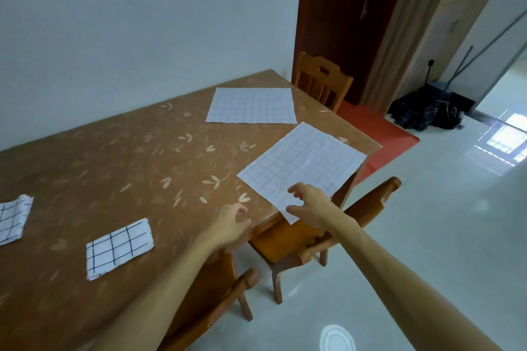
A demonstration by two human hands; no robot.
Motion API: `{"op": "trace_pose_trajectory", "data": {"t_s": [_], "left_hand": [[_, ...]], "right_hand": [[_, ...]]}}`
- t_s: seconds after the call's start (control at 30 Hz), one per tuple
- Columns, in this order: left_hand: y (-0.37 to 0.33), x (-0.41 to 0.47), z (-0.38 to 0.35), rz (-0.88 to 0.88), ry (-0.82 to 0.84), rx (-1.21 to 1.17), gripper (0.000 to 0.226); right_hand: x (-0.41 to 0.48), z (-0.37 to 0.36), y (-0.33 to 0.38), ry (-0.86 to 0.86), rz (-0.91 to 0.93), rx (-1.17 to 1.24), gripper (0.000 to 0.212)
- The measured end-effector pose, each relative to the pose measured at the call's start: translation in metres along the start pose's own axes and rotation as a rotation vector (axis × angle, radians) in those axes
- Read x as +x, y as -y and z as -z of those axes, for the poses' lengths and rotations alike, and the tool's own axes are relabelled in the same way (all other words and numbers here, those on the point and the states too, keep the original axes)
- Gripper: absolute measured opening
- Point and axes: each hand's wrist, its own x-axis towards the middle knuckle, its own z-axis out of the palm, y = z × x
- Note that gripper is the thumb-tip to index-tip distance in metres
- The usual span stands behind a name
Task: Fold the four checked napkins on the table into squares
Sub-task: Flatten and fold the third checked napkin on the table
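Bench (114, 165): brown, leaf-printed, running from near left to far right.
Far napkin (252, 105): spread flat at the far end.
Right napkin (305, 159): spread flat, askew, its near corner past the bench edge above a chair (288, 239).
Near napkin (118, 246): folded, near left.
Left napkin (12, 218): folded, at the left edge.
Right hand (309, 204): over the right napkin's near corner, fingers spread and bent, gripping nothing; contact unclear.
Left hand (231, 224): over the bench edge, loosely curled, empty.
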Motion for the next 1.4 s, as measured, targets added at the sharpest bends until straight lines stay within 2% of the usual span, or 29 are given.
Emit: {"op": "trace_pose_trajectory", "data": {"t_s": [0.37,0.53,0.67,0.8,0.9,1.03,1.13,1.2,1.33,1.37,1.4], "left_hand": [[-0.027,0.099,-0.038,-0.004,0.062,0.132,0.034],[-0.021,0.162,-0.052,-0.018,0.08,0.154,0.037],[-0.013,0.192,-0.075,-0.058,0.161,0.188,0.043],[-0.007,0.205,-0.1,-0.089,0.22,0.293,0.064],[-0.004,0.204,-0.113,-0.112,0.268,0.414,0.083],[0.002,0.201,-0.13,-0.118,0.223,0.55,0.088],[-0.004,0.2,-0.136,-0.092,0.185,0.566,0.092],[-0.01,0.2,-0.136,-0.073,0.167,0.567,0.098],[-0.024,0.203,-0.141,-0.003,0.106,0.553,0.082],[-0.027,0.206,-0.142,0.011,0.104,0.564,0.081],[-0.029,0.208,-0.144,0.027,0.1,0.567,0.083]], "right_hand": [[0.072,0.013,-0.071,0.108,-0.086,0.075,0.048],[0.106,0.002,-0.098,0.201,-0.226,0.08,0.049],[0.132,-0.019,-0.12,0.308,-0.365,0.11,0.039],[0.153,-0.04,-0.139,0.347,-0.453,0.179,0.025],[0.167,-0.052,-0.149,0.297,-0.528,0.262,0.035],[0.193,-0.066,-0.164,0.167,-0.723,0.494,0.037],[0.21,-0.069,-0.176,0.027,-0.815,0.634,0.075],[0.216,-0.068,-0.184,-0.007,-0.854,0.759,0.088],[0.233,-0.072,-0.227,-0.039,-0.935,0.928,0.115],[0.236,-0.069,-0.234,-0.022,-0.912,0.965,0.109],[0.236,-0.059,-0.235,-0.021,-0.88,1.007,0.094]]}}
